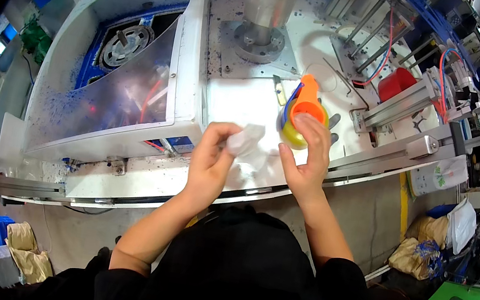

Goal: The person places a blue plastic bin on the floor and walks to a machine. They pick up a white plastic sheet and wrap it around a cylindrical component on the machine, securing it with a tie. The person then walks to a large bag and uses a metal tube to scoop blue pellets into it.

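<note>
Two hands (209, 164) (307, 170) apart, left pinching, right fingers (316, 138) curved

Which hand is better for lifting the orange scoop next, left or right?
Probably the right hand. It is right at the near rim of the orange scoop. The left hand is farther from it and looks busy holding crumpled translucent plastic.
</note>
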Demonstrator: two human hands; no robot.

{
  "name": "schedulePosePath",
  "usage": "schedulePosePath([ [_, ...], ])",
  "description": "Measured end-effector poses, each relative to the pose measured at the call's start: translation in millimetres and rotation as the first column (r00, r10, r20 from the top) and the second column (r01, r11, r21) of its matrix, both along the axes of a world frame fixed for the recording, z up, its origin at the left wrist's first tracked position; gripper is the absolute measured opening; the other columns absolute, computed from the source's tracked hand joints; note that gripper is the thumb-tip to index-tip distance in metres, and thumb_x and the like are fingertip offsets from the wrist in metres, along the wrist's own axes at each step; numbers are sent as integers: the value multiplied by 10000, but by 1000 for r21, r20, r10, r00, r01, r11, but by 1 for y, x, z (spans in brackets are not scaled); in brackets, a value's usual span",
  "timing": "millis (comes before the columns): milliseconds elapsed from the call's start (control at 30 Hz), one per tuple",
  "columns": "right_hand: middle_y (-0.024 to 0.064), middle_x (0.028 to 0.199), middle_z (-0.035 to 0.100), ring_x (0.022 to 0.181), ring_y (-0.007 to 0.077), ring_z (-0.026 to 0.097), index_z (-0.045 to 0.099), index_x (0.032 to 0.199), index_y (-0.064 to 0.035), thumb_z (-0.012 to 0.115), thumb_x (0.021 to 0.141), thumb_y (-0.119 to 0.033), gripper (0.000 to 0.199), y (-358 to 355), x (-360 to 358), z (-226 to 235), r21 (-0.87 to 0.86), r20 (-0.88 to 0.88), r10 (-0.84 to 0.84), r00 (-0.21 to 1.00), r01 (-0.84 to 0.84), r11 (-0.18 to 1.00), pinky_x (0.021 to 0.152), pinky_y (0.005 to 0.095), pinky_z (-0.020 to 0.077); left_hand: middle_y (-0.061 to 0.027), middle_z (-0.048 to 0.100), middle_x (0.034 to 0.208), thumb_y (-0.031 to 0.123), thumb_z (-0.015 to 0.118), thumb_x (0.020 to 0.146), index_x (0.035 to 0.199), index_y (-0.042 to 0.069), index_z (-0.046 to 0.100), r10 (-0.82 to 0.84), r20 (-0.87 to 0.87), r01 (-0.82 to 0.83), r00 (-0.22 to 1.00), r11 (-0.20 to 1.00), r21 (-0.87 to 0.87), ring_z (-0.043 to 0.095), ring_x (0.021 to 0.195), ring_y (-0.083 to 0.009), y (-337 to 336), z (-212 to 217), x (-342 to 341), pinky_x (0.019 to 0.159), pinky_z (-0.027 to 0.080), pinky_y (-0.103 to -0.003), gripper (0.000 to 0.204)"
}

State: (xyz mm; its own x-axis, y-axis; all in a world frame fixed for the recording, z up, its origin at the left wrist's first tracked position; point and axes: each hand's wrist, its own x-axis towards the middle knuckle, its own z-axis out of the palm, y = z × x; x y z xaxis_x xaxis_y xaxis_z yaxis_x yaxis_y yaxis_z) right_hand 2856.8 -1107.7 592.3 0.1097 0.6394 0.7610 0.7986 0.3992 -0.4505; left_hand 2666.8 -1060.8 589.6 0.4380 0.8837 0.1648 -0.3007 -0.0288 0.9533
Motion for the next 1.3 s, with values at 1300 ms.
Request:
schedulePosePath([
  [1300, 231, 1402, 325, 1353, 465, 198, 394, 1381, -58, 689, 784, -217, 685, -44, 14, -45, -304, 320, 44, 947, 58, 951, 1061, 670, 96, -121, 600, 835, -1, 588, 672, 928, 49, 619, 792, -349, -513, 501, 597, 618, 606, 762, -302, -173, -27, -79, 671, 488, -346, 263],
])
